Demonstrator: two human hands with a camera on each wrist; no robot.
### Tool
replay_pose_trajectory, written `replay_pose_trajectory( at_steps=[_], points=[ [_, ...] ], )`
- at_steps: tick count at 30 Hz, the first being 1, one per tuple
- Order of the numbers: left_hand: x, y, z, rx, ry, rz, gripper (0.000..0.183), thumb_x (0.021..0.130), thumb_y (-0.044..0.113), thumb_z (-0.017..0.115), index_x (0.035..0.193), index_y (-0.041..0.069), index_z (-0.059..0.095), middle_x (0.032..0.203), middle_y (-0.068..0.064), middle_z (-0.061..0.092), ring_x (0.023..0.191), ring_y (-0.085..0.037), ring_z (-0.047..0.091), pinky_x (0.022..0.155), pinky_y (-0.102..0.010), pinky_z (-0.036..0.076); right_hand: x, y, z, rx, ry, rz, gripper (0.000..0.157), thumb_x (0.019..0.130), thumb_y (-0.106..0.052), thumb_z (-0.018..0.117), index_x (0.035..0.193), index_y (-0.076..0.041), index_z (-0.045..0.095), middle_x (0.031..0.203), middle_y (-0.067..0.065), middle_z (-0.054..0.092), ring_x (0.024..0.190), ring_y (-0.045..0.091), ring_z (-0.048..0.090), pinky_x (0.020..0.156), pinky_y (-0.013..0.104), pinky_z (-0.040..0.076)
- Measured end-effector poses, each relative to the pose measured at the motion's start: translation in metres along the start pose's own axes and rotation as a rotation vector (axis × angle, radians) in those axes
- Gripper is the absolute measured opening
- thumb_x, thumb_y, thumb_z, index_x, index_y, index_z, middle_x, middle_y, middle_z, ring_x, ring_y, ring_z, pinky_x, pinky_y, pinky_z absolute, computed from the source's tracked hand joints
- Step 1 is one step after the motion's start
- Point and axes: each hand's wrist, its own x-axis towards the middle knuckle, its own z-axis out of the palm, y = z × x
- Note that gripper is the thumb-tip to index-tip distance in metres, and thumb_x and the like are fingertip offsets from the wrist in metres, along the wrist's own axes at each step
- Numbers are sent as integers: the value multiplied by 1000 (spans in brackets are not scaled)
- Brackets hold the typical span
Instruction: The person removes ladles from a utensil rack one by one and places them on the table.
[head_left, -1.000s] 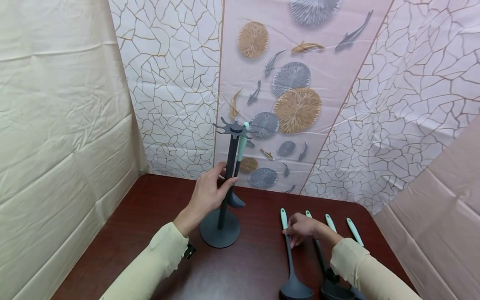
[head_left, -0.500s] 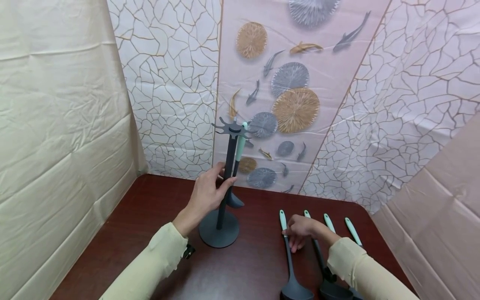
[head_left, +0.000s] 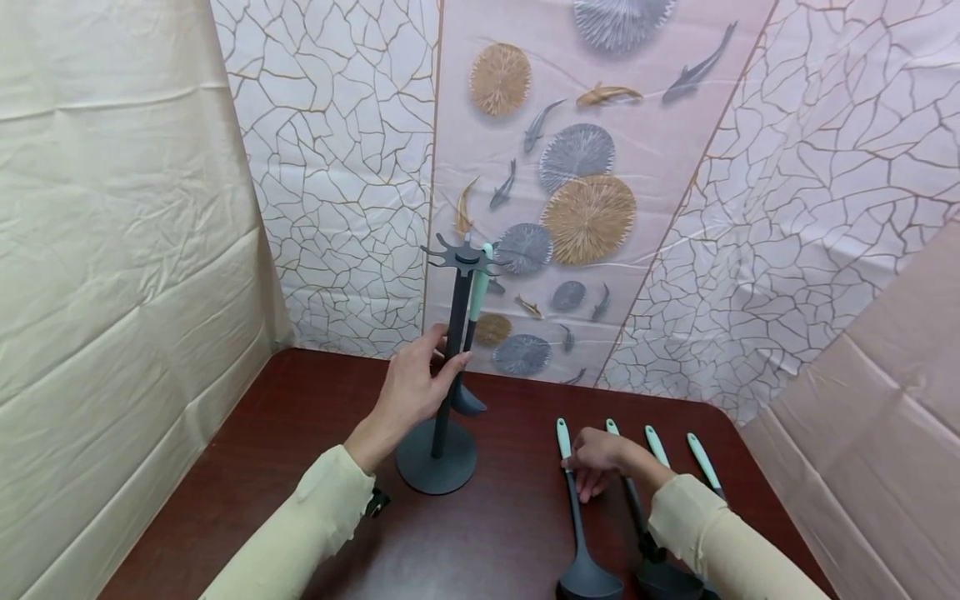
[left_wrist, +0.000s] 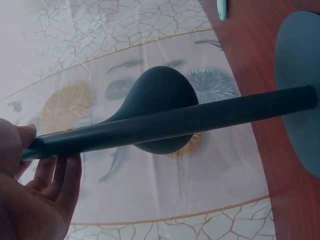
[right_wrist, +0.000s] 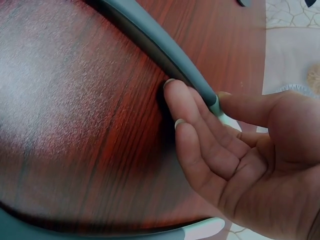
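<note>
My left hand (head_left: 416,375) grips the upright pole of a dark utensil stand (head_left: 437,458), thumb on one side and fingers on the other. From the stand's hooked top hangs a dark spoon-like utensil with a mint handle (head_left: 478,296); its rounded head (left_wrist: 160,82) shows behind the pole in the left wrist view. On the right, my right hand (head_left: 596,458) pinches a ladle (head_left: 587,575) where its mint handle meets the dark shaft. In the right wrist view the thumb lies on one side of that shaft (right_wrist: 165,50), with fingers curled at the other. The ladle lies along the table.
Right of the ladle, several more mint-handled utensils lie in a row, among them one with a dark, wide head (head_left: 667,581), partly under the right forearm. The far-right handle (head_left: 703,458) angles toward the table's corner. Patterned cloth (head_left: 345,167) hangs behind the brown table (head_left: 480,533).
The head view has shifted slightly, so everything sits a little further left. Both hands keep their places on the stand and the ladle.
</note>
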Motion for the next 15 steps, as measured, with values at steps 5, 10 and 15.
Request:
replay_pose_trajectory(
  at_steps=[5, 10, 15],
  points=[
    [-1, 1, 0, -10, 6, -11, 24, 104, 35, 72, 120, 19, 64, 92, 5, 71, 85, -16, 76, 70, -40, 61, -1, -3, -1, -45, 22, 16, 25, 106, -19, 65, 91, 0, 74, 78, 19, 76, 67, 30, 77, 63, 43, 63],
    [0, 5, 0, -9, -3, -24, 23, 104, 34, 71, 119, 19, 63, 92, 5, 71, 85, -16, 76, 69, -39, 61, 0, -6, -3, -132, 57, 29, 27, 105, -18, 68, 86, -1, 75, 74, 17, 75, 66, 30, 77, 64, 43, 63],
    [-1, 7, -1, -8, -8, -39, 22, 104, 32, 71, 119, 19, 62, 90, 5, 70, 84, -16, 76, 67, -38, 61, -1, -14, -4, -185, 91, 17, 28, 103, -22, 72, 84, -2, 76, 74, 19, 75, 67, 33, 77, 64, 47, 63]
  ],
)
